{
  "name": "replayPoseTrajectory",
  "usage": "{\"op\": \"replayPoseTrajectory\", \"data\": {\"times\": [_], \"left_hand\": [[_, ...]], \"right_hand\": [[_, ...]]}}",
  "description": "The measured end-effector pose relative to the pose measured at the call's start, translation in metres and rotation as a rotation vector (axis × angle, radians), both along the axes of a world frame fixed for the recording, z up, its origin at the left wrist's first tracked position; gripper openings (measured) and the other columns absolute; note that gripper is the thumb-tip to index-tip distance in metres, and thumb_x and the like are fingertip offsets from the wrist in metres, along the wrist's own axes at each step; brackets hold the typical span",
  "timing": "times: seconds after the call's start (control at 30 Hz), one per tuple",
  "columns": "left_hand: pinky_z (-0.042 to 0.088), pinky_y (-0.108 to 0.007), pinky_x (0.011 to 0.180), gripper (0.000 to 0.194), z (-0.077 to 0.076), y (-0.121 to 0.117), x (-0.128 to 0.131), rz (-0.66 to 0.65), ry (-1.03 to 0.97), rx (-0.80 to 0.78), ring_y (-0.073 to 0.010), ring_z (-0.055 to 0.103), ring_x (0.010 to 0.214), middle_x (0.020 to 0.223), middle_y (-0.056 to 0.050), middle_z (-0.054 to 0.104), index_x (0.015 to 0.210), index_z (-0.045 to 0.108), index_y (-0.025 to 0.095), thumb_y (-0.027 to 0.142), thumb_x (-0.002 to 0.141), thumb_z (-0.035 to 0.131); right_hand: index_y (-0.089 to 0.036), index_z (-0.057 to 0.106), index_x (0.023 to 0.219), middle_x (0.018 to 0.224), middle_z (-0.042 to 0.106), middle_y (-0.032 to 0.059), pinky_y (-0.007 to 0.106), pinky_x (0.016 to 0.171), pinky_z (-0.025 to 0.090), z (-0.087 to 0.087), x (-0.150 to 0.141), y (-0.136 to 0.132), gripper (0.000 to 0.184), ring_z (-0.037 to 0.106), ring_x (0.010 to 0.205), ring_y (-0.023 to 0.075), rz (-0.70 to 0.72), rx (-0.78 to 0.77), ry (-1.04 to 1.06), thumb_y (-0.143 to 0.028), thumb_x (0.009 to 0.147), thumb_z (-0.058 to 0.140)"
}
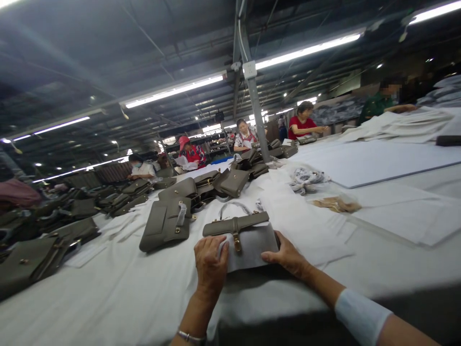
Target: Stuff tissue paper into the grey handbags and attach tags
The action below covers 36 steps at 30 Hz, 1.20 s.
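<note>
A grey-olive handbag [252, 222] stands upright before me near the table's front edge, its thin handle arching up behind the flap. White wrapping paper [250, 247] covers its front below the flap, and a gold clasp [236, 242] hangs over the sheet. At the bag's left side, my left hand [211, 259] is closed with its fingers on the paper and bag. My right hand [286, 254] grips the lower right side, thumb in front and the other fingers mostly hidden behind.
Flat handbag [167, 226] lies to the left, with a pile of bags [230, 180] behind. Clear-wrapped straps [306, 179] and brown pieces in plastic [336, 204] lie to the right. A metal post [257, 115] rises from the table. Several people work farther back.
</note>
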<state>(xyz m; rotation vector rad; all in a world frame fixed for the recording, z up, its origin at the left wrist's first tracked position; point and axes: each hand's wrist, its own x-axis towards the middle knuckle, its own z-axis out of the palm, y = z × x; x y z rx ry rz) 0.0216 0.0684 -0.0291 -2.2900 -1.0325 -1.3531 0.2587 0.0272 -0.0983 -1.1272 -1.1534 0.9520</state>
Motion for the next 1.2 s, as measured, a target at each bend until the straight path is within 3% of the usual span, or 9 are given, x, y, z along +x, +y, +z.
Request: {"op": "replayPoseTrajectory", "data": {"times": [0.4,0.6,0.77,0.93,1.1,1.2], "left_hand": [[0.035,-0.038,0.083,0.012,-0.002,-0.001,0.016,-0.135,-0.017,-0.22,-0.0212,0.055,0.086,0.086,0.0,0.066,0.091,0.067,0.024,0.016,0.084,0.064],[0.037,-0.036,0.079,0.006,0.0,0.009,0.016,-0.23,-0.011,-0.253,-0.0207,0.053,0.084,0.084,-0.001,0.064,0.087,0.067,0.023,0.019,0.084,0.064],[0.039,-0.035,0.076,0.006,0.004,0.018,0.014,-0.315,0.106,-0.258,-0.0199,0.051,0.081,0.083,-0.002,0.063,0.083,0.064,0.02,0.018,0.087,0.06],[0.039,-0.035,0.074,0.011,0.003,0.019,0.017,-0.275,0.17,-0.174,-0.0207,0.049,0.078,0.079,-0.004,0.06,0.081,0.06,0.019,0.019,0.09,0.055],[0.043,-0.033,0.075,0.014,-0.003,0.024,0.016,-0.331,0.151,-0.171,-0.0194,0.051,0.08,0.082,-0.003,0.061,0.09,0.063,0.021,0.021,0.093,0.049],[0.045,-0.034,0.085,0.021,-0.01,0.027,0.001,-0.372,0.127,-0.173,-0.0205,0.054,0.096,0.102,-0.005,0.062,0.112,0.06,0.024,0.026,0.093,0.052]], "right_hand": [[-0.013,0.045,0.123,0.111,0.063,0.0135,0.042,0.088,0.05,-0.001,-0.001,0.001,0.084,0.061,0.1,0.0289,0.04,0.021,0.052,-0.043,0.054,0.084],[-0.014,0.045,0.124,0.113,0.063,0.0128,0.044,0.091,0.048,0.0,0.0,-0.001,0.086,0.059,0.104,0.0302,0.023,0.018,0.026,-0.045,0.054,0.083],[-0.015,0.045,0.125,0.112,0.063,0.0123,0.043,0.09,0.049,-0.001,0.0,-0.001,0.086,0.06,0.104,0.0301,0.024,0.011,0.014,-0.045,0.055,0.083],[-0.015,0.045,0.124,0.113,0.063,0.0122,0.042,0.09,0.049,-0.004,0.001,0.0,0.083,0.059,0.104,0.0295,0.033,0.017,0.017,-0.043,0.057,0.083],[-0.014,0.048,0.118,0.107,0.064,0.0108,0.04,0.086,0.05,-0.002,0.003,0.005,0.078,0.06,0.098,0.0274,0.023,-0.013,0.034,-0.041,0.054,0.084],[-0.015,0.05,0.114,0.105,0.065,0.0089,0.039,0.086,0.049,0.007,0.003,0.003,0.076,0.061,0.096,0.0264,0.027,-0.025,0.093,-0.038,0.05,0.085]]}}
